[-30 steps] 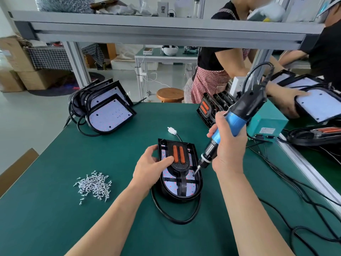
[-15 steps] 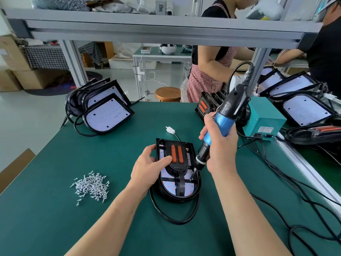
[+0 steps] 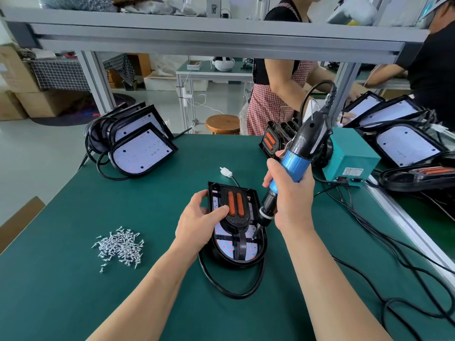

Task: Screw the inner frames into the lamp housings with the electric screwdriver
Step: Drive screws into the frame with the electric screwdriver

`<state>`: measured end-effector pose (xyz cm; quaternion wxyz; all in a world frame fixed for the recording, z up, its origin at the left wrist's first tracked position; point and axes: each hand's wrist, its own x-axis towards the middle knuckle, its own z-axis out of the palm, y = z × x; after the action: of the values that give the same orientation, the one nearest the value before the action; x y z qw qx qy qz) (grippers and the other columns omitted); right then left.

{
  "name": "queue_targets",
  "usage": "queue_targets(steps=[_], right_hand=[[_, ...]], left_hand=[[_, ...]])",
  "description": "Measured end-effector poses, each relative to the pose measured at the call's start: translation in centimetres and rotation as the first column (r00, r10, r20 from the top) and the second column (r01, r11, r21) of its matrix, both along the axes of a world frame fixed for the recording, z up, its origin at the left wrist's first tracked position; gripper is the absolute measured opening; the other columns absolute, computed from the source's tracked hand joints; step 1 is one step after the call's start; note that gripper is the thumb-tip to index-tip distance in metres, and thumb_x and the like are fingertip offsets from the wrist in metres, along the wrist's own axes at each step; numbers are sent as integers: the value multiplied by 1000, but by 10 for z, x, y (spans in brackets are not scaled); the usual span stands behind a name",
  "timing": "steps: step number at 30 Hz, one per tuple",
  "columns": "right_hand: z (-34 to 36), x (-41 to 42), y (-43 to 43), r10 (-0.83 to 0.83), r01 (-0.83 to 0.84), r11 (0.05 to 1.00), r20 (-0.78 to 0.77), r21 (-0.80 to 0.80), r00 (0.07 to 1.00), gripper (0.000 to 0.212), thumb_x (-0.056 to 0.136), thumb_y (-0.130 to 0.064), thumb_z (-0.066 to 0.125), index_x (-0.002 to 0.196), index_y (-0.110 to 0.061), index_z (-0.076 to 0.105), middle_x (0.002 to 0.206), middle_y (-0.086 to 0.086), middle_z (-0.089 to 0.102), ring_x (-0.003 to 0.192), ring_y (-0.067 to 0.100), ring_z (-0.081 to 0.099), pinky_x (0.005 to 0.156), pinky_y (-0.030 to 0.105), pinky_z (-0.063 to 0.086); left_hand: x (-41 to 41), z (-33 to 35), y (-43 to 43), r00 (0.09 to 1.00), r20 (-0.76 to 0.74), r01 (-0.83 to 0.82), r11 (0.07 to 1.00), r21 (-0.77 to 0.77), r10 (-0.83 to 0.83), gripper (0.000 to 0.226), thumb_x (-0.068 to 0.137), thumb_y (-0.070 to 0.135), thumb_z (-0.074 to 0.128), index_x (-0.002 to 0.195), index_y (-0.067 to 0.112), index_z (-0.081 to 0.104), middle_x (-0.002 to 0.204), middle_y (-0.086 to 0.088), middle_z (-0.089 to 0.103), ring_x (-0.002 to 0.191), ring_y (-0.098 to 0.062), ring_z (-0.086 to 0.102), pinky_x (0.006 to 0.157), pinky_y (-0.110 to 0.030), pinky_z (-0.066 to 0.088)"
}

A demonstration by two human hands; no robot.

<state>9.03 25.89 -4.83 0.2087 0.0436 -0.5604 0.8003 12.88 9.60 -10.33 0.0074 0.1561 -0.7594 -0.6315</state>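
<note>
Black lamp housing [image 3: 246, 264], orange-slotted inner frame [image 3: 235, 219] | left grip [image 3: 197, 225] clasps lamp housing | right grip [image 3: 293, 198] wraps electric screwdriver [image 3: 295, 164]

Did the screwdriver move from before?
Yes. The screwdriver tip moved toward the person, away from the orange strips and nearer the lamp housing's round end.

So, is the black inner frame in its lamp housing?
In: the black inner frame lies within the rim of the black lamp housing.
</note>
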Motion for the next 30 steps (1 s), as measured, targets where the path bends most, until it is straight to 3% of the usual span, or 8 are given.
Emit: queue_targets(steps=[10,18,26,30], right_hand=[[-4,-4,4,8,-8,999,4,-35,1000,17,79,-9,65,88,-13,50,72,16,47,49,12,49,62,18,50],[-7,-7,4,85,-85,996,6,28,996,19,80,-12,66,95,-17,57,56,0,53,52,13,50,60,19,46],[-5,0,15,78,-74,989,27,-129,997,33,82,-20,70,111,-12,58,59,3,52,56,12,51,61,19,46],[7,-2,27,15,-8,959,23,-284,1000,18,91,-16,66,108,-19,60,63,-9,59,58,8,53,65,20,46]], left_hand=[[-4,-8,-1,1000,-18,-13,999,30,13,79,56,58,70,131,40,53,90,0,78,91,-28,75,93,-55,54],[-2,-10,0,1000,-12,-7,1000,29,8,70,58,58,69,125,44,55,90,3,79,92,-26,75,95,-54,54],[-1,-7,-4,1000,7,26,1000,2,-26,67,58,59,68,122,48,53,86,5,78,88,-23,75,93,-53,55],[-1,-7,-4,999,14,29,999,15,-30,68,58,58,69,122,47,53,87,3,79,89,-25,75,93,-53,55]])
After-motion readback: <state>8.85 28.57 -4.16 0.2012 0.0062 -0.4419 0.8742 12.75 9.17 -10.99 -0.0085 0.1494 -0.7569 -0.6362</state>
